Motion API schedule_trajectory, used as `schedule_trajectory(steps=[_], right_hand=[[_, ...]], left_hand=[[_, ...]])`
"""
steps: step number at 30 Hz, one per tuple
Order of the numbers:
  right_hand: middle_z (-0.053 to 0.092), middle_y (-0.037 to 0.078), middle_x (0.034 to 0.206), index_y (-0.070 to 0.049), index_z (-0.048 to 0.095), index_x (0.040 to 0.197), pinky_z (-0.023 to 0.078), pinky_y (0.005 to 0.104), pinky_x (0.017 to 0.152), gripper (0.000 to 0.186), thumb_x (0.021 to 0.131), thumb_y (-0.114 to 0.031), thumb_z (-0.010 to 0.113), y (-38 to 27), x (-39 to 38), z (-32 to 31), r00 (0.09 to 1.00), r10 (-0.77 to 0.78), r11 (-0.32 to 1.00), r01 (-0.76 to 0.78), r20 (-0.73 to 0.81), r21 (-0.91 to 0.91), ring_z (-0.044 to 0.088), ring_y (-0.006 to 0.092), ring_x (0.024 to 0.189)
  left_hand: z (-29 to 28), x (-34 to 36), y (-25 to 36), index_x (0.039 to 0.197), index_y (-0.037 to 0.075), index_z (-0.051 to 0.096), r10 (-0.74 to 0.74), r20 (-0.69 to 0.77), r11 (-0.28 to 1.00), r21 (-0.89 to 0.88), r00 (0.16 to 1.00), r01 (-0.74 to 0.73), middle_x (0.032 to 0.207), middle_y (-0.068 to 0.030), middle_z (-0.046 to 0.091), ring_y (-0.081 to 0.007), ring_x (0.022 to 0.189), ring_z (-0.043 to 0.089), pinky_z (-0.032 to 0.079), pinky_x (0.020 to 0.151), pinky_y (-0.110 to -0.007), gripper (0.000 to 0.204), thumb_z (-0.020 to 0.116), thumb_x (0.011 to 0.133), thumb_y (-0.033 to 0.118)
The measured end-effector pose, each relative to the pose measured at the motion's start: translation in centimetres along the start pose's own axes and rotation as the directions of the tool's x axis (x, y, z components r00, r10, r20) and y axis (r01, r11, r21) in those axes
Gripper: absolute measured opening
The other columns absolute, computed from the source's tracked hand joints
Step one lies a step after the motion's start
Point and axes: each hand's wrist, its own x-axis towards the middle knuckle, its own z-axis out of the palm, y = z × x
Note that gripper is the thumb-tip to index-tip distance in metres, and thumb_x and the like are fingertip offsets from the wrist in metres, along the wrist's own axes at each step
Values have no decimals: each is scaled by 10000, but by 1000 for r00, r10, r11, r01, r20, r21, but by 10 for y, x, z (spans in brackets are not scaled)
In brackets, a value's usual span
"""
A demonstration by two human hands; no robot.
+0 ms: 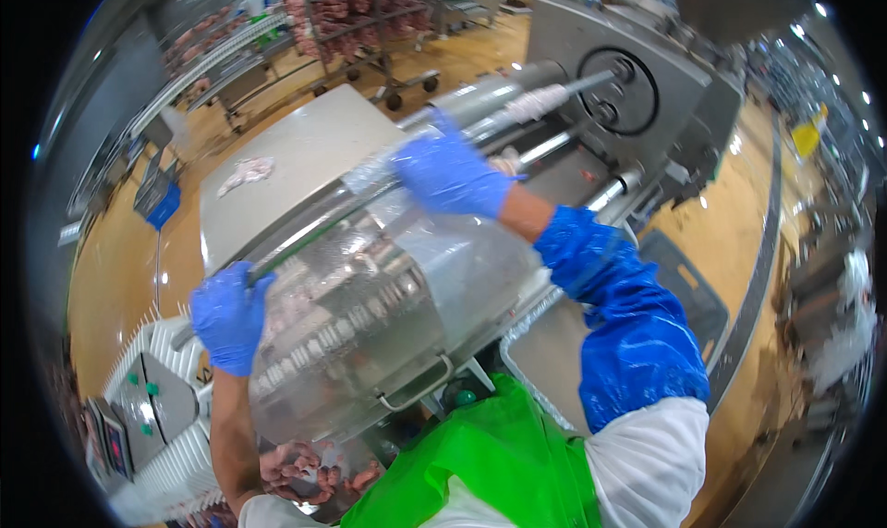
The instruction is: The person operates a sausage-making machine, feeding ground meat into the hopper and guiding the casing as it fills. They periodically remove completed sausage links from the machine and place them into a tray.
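Left hand, blue-gloved: fingers curled closed around the left end of a metal bar. Right hand, gloved: partly open over the bar's farther length; grip untellable through blur. Clear cover: between bar and wearer. Step, apparently: handling the cover; next move likely calls for evenly matched hands. Beyond: steel table, pale meat scrap.
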Motion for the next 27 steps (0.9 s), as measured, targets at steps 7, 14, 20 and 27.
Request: schedule_trajectory(steps=[7,14,20,27], right_hand=[[665,132,863,-102,681,919,529,375,676,129,792,-125,679,-30,-98,-46,840,465,884,-458,-279,94,668,309,800],[605,33,863,-39,612,980,469,288,675,157,961,-189,567,13,-404,40,-508,856,-316,-369,95,874,552,138,740],[561,35,838,-103,581,1097,437,335,703,448,962,-515,472,-24,-573,46,-745,541,-150,370,389,917,508,159,766],[531,45,976,-100,495,1357,408,279,641,490,973,-399,557,55,-428,-1,-502,857,-266,-241,115,933,473,130,743]], left_hand=[[-36,60,25,1188,153,642,248,-373,968,64,894,-242,1163,-72,617,-239,1148,555,300,1114,-451,424,743,788,253],[29,150,137,1198,65,599,430,-99,787,-447,898,-426,1082,-141,643,-310,1012,591,412,939,-446,344,615,863,144],[110,237,281,1026,18,619,462,165,823,-447,871,-351,829,-180,690,-373,751,662,512,691,-471,226,551,850,144],[134,277,339,982,31,640,373,253,792,-588,893,-164,850,-215,689,-394,774,673,530,706,-477,218,524,884,188]])
